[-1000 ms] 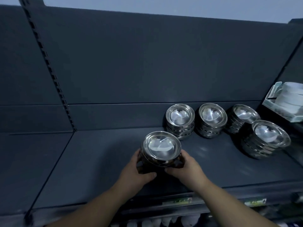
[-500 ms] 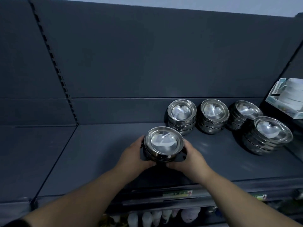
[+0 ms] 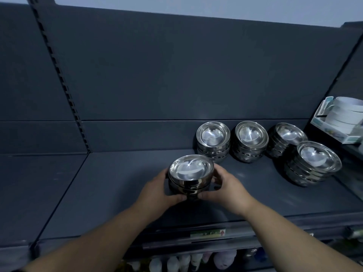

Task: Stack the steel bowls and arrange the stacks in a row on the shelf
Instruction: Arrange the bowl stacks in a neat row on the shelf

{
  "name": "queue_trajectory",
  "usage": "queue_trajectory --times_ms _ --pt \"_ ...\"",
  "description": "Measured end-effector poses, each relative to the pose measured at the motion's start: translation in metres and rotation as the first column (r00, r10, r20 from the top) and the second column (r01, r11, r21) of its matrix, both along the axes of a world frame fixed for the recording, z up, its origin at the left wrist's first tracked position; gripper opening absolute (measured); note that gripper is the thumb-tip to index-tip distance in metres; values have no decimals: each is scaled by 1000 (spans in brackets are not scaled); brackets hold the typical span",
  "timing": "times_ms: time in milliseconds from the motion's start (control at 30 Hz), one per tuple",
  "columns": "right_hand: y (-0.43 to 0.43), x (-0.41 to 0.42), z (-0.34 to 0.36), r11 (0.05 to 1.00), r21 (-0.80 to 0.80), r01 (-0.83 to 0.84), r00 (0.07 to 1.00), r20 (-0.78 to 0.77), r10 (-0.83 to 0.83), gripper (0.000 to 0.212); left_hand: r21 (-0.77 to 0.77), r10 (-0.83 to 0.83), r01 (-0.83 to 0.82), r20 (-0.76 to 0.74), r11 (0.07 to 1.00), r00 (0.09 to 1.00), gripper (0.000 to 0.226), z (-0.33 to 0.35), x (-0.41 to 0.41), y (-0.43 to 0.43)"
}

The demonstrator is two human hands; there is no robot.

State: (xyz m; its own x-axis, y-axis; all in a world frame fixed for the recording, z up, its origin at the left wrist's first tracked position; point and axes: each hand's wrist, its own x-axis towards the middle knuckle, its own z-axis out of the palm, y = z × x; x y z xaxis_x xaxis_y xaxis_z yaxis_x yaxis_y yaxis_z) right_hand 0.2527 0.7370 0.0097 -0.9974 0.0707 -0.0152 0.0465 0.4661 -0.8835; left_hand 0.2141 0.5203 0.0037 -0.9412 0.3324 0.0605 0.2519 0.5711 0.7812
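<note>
— What is the setting?
— A dark grey shelf (image 3: 117,193) with a tall grey back panel (image 3: 176,75) and a slotted upright (image 3: 59,75) at the left. A price strip (image 3: 208,233) runs along the front edge.

— How are the arms placed?
— Both bare forearms reach up and forward from the bottom of the view and converge on one stack of steel bowls (image 3: 190,173) on the shelf, left of the middle.

— And the hands?
— The left hand (image 3: 157,191) cups the stack's left side and the right hand (image 3: 225,189) its right side. Fingers curl round the far sides, and the thumbs nearly meet at the front of the base. Both grips are closed snugly on the stack.

— Is the stack resting on the shelf?
— I cannot tell; its base is hidden by the hands.

— Where are the other bowls?
— Three stacks (image 3: 213,140) (image 3: 250,142) (image 3: 284,140) line the back, to the right. A fourth (image 3: 314,163) sits further forward at the far right. Beyond it is a box of white dishes (image 3: 341,118).
</note>
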Motion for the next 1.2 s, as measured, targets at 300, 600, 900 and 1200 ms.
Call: queue_trajectory --times_ms 300,600,900,1200 --pt "0 6 -7 997 64 42 999 -18 -41 108 90 8 -16 85 996 996 107 -5 -2 0" --pt "-5 7 -7 998 -55 23 996 -81 -27 91 124 24 -32 68 992 997 116 -5 -5 2" --pt "1 4 -13 998 -13 59 993 -97 -60 91 142 -7 -1 51 990 999 112 -8 -5 2" --pt "0 5 -25 995 4 102 991 -87 -101 83 115 -6 1 42 993 999 109 -3 -1 4"
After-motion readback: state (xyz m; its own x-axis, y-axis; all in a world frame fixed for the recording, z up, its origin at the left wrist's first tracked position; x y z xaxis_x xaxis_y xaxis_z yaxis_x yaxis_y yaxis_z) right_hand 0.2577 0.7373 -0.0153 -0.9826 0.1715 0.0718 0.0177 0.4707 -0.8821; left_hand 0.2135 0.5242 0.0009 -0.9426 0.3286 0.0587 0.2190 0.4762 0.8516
